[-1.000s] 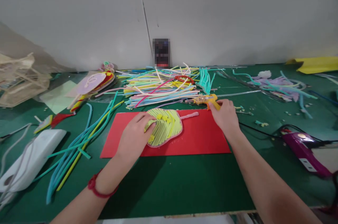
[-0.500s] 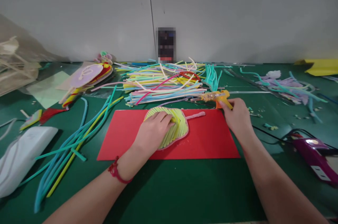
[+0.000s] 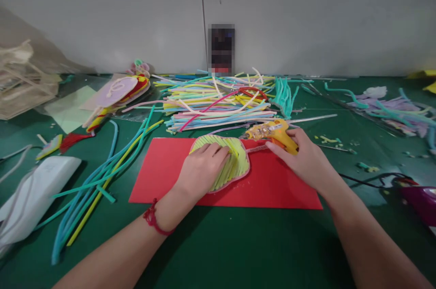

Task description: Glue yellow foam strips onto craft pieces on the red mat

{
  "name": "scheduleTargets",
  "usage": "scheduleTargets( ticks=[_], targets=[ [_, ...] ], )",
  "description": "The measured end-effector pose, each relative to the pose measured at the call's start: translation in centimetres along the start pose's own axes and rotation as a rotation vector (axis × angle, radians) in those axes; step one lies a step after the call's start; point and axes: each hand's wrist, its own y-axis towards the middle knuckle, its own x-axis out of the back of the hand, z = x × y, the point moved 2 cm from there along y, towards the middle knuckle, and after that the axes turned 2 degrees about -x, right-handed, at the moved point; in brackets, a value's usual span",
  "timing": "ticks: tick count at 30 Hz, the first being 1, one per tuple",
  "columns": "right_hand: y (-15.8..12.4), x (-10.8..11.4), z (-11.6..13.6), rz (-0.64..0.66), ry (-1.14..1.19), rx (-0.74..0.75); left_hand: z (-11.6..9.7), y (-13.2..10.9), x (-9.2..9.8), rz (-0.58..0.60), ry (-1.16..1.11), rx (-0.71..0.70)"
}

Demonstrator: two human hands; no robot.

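My left hand (image 3: pixel 206 166) rests on a leaf-shaped fan (image 3: pixel 235 171). The fan is covered with yellow-green pipe cleaners and edged in pale pink, with a pink stem (image 3: pixel 257 148) pointing right. My left fingers are bent and closed on a bright yellow pipe cleaner (image 3: pixel 234 144), partly hidden by the fingertips. In my right hand (image 3: pixel 303 153) is an orange-yellow glue gun (image 3: pixel 270 131), its nozzle pointing left just above the fan's right edge. A translucent stick (image 3: pixel 315 118) extends right from the gun's rear. Under the fan lies a red board (image 3: pixel 279 184).
Many coloured pipe cleaners (image 3: pixel 218 119) lie behind the board, and blue, green and yellow ones (image 3: pixel 91 189) to its left. A white device (image 3: pixel 41 184), finished fans (image 3: pixel 116 89) and a red tassel (image 3: pixel 76 141) are at left. A purple device (image 3: pixel 418 205) with black cord stands at right.
My right hand has brought the glue gun left and toward me, from behind the board to over the stem. My left hand stays on the fan. The camera view has shifted slightly.
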Motion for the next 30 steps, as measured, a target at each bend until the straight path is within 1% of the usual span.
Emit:
scheduleTargets(
  ticks=[4, 9, 13, 17, 23, 30],
  targets=[
    [0.0, 0.3, 0.2, 0.013, -0.133, 0.006, 0.0, -0.1, 0.2, 0.049, 0.032, -0.032],
    [-0.3, 0.2, 0.7, 0.053, -0.172, 0.038, 0.0, -0.3, 0.0, -0.028, 0.015, 0.013],
    [-0.6, -0.2, 0.8, 0.118, -0.203, 0.043, 0.1, -0.4, -0.1, -0.060, -0.009, 0.010],
    [-0.8, -0.5, 1.0, 0.120, -0.179, 0.074, 0.2, -0.3, -0.1, -0.068, -0.003, 0.004],
    [-1.1, -0.8, 1.2, 0.126, -0.165, 0.058, 0.1, -0.1, 0.0, -0.053, -0.011, 0.043],
    [-1.2, -0.5, 1.7, 0.117, -0.138, 0.113, 0.1, 0.0, 0.0, -0.080, -0.005, 0.050]
  ],
)
